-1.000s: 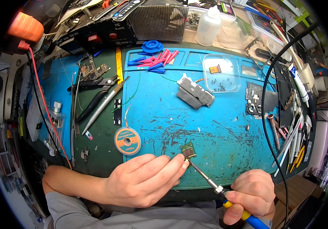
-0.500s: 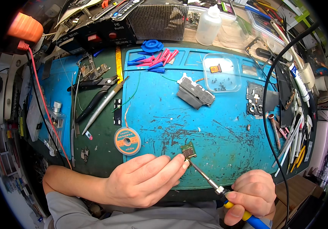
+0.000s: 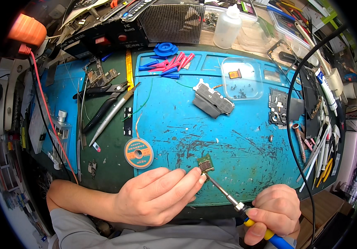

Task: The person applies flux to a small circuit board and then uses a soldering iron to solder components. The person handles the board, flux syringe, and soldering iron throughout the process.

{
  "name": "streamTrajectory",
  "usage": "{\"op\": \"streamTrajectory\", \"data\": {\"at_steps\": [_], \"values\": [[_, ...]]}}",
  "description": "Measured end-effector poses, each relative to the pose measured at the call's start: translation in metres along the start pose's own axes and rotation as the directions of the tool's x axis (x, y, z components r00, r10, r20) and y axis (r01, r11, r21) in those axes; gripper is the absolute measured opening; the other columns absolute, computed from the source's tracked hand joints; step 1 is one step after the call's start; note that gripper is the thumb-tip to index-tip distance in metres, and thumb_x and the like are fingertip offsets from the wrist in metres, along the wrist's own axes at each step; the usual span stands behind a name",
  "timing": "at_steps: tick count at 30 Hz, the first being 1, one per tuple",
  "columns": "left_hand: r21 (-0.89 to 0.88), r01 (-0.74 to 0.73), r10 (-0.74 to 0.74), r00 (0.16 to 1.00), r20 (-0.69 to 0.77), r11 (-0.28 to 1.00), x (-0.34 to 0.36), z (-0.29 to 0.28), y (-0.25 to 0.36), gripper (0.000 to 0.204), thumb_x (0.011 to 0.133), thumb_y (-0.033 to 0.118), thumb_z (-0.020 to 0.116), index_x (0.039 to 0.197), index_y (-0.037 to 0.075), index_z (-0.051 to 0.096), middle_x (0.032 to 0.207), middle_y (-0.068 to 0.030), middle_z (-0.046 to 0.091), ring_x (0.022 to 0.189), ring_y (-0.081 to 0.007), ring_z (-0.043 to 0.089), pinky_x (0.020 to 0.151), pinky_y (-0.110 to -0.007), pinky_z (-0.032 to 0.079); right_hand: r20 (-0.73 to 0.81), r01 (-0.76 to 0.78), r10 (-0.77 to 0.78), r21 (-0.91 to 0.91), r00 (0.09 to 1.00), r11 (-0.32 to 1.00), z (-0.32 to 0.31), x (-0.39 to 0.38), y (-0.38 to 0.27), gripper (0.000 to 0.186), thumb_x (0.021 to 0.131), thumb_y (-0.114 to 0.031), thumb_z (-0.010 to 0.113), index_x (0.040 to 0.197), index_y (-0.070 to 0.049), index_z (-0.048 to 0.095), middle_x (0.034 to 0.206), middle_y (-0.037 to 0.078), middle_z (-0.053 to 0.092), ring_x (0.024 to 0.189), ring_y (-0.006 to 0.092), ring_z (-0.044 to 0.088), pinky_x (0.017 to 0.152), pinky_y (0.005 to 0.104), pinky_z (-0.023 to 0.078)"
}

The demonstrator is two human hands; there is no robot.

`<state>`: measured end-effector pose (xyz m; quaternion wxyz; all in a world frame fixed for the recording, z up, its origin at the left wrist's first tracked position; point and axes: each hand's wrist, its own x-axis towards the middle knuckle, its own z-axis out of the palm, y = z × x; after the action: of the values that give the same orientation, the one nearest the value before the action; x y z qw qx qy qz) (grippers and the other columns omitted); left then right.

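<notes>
A soldering iron (image 3: 240, 206) with a yellow and blue handle is gripped in my right hand (image 3: 274, 213). Its metal tip slants up and left to the lower edge of a small green circuit board (image 3: 205, 161). My left hand (image 3: 157, 196) pinches that board at its lower left corner with the fingertips, above the blue mat (image 3: 174, 141). The fingertips partly cover the board's near edge, so the exact contact of the tip cannot be made out. Left of the board, a spool of desoldering braid (image 3: 138, 153) lies flat with its copper end sticking up.
A black module (image 3: 212, 101) and a clear tray of tiny screws (image 3: 241, 81) sit farther back. Pliers (image 3: 103, 106) and tweezers (image 3: 112, 116) lie left; several tools crowd the right edge. A black cable (image 3: 291, 124) hangs down on the right. Pink and blue cones (image 3: 178, 62) lie behind.
</notes>
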<state>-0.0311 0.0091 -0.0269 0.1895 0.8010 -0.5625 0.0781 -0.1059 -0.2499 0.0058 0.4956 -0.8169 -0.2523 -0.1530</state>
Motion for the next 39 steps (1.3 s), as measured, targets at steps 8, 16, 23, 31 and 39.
{"op": "streamTrajectory", "data": {"at_steps": [8,16,23,31,39], "values": [[0.004,-0.014,0.014,1.000,-0.009,1.000,0.0004,0.0011,-0.0005,0.031,0.078,0.011,0.070,0.106,0.000,0.075,0.117,-0.0104,0.068,0.092,-0.0161,0.064,0.075,-0.028,0.052,-0.012,-0.003,0.003,0.001,1.000,1.000,0.0004,0.0001,-0.0005,0.014,0.087,-0.002,0.059,0.092,0.009,0.065,0.065,0.007,0.058,0.050,0.0201,0.058,0.047,0.0329,0.050],[0.003,-0.002,0.002,1.000,-0.011,1.000,-0.0006,0.0012,0.0000,0.030,0.078,0.010,0.070,0.105,0.000,0.076,0.117,-0.0104,0.068,0.091,-0.0162,0.063,0.074,-0.028,0.052,-0.001,-0.002,0.002,0.006,1.000,1.000,0.0006,0.0009,0.0003,0.013,0.087,-0.002,0.059,0.092,0.009,0.065,0.065,0.008,0.058,0.050,0.0199,0.058,0.048,0.0325,0.050],[0.009,-0.016,0.016,1.000,-0.019,1.000,0.0011,0.0007,-0.0011,0.030,0.077,0.011,0.071,0.105,0.001,0.076,0.116,-0.0095,0.069,0.090,-0.0159,0.064,0.074,-0.028,0.051,-0.001,0.009,-0.009,0.011,1.000,1.000,-0.0026,0.0007,-0.0004,0.013,0.087,-0.003,0.060,0.092,0.009,0.065,0.064,0.008,0.057,0.050,0.0206,0.057,0.048,0.0332,0.049],[0.004,-0.020,0.020,1.000,-0.017,1.000,0.0014,0.0013,-0.0017,0.031,0.076,0.011,0.071,0.105,0.001,0.076,0.116,-0.0095,0.068,0.090,-0.0160,0.064,0.073,-0.028,0.051,-0.032,-0.006,0.007,0.006,0.999,1.000,0.0012,-0.0014,-0.0009,0.013,0.088,-0.003,0.060,0.092,0.009,0.065,0.064,0.008,0.057,0.049,0.0203,0.057,0.047,0.0330,0.049],[0.007,-0.018,0.018,1.000,-0.016,1.000,0.0006,0.0012,-0.0014,0.032,0.076,0.011,0.072,0.105,0.001,0.076,0.116,-0.0095,0.068,0.090,-0.0159,0.064,0.073,-0.028,0.051,-0.017,-0.008,0.008,0.005,1.000,1.000,0.0003,-0.0003,-0.0006,0.014,0.087,-0.002,0.059,0.093,0.009,0.065,0.064,0.008,0.057,0.050,0.0201,0.057,0.048,0.0329,0.050]]}}
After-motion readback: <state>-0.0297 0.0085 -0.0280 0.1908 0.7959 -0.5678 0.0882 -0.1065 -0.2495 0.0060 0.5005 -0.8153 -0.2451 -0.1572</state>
